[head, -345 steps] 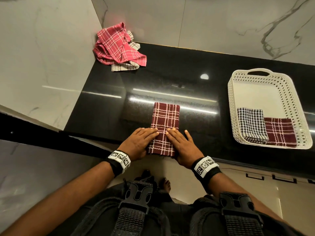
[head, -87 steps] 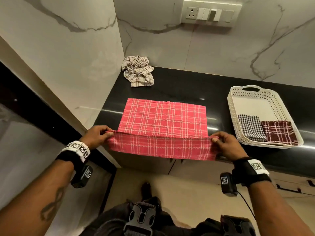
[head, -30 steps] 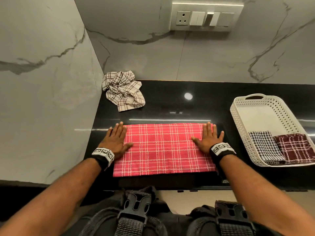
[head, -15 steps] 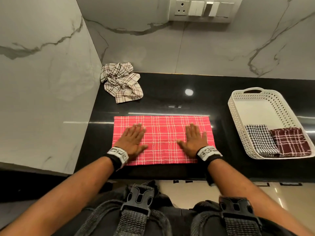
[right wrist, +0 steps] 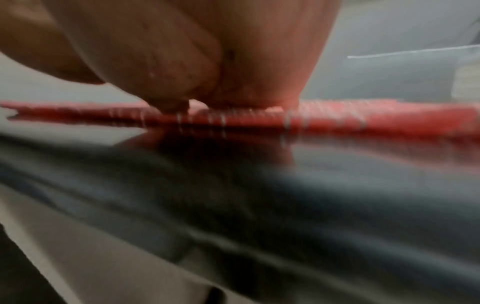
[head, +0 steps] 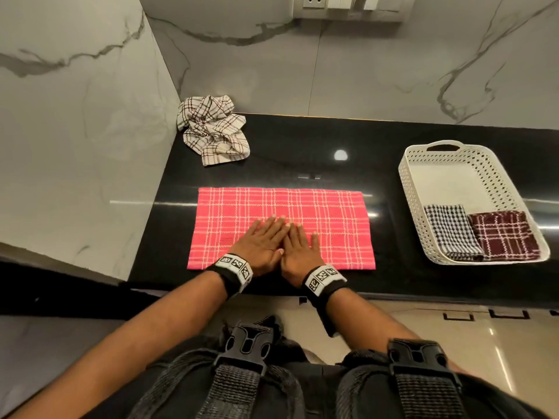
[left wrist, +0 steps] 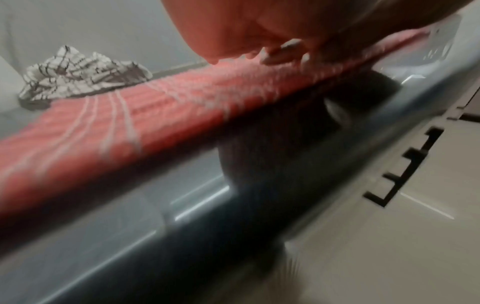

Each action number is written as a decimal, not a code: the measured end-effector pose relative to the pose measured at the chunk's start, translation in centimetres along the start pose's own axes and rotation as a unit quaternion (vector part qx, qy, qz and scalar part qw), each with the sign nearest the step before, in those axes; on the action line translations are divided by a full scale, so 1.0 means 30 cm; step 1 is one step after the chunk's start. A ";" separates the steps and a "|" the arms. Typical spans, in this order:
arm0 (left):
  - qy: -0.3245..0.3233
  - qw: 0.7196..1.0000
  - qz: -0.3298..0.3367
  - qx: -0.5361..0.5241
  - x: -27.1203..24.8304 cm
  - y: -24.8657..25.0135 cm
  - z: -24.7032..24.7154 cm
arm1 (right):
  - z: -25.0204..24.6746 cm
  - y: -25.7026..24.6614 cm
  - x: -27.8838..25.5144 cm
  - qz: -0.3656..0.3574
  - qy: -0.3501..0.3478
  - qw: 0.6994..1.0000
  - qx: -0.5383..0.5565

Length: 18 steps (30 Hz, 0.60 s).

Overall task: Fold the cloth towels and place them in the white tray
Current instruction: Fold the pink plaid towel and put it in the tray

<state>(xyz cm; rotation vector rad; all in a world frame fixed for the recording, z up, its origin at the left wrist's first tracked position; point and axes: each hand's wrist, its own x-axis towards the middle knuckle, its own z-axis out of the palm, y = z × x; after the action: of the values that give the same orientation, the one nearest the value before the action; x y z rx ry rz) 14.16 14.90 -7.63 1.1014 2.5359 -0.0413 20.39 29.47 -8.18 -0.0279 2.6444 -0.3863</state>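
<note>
A pink plaid towel lies folded in half as a wide rectangle on the black counter. My left hand and right hand press flat on its middle, side by side and touching, fingers straight. The wrist views are blurred; the left hand and the right hand rest on the pink towel. The white tray stands at the right, holding a folded black-and-white checked towel and a folded maroon plaid towel. A crumpled white plaid towel lies in the back left corner.
Marble walls close the counter on the left and at the back. A switch plate is on the back wall. Bare counter lies between the pink towel and the tray. The counter's front edge runs just below my wrists.
Both hands have slid inward across the pink towel from its ends to its middle and now touch each other. The towel stays flat in place.
</note>
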 end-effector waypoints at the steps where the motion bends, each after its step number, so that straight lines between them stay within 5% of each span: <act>1: -0.003 1.000 -0.012 -0.002 -0.011 -0.004 0.025 | 0.015 0.025 -0.013 0.005 0.002 1.000 -0.003; 9: 0.072 0.982 -0.170 -0.048 -0.292 -0.262 0.186 | 0.044 0.446 -0.229 0.121 0.078 0.989 -0.009; 18: 0.093 0.974 -0.174 -0.110 -0.313 -0.254 0.137 | 0.024 0.449 -0.224 0.127 0.110 0.983 0.071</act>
<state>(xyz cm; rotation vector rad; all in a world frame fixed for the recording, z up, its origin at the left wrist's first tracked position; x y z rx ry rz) 15.95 2.33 -9.09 0.5946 2.7880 0.2558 27.32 42.79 -9.51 0.4158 2.7806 -0.5143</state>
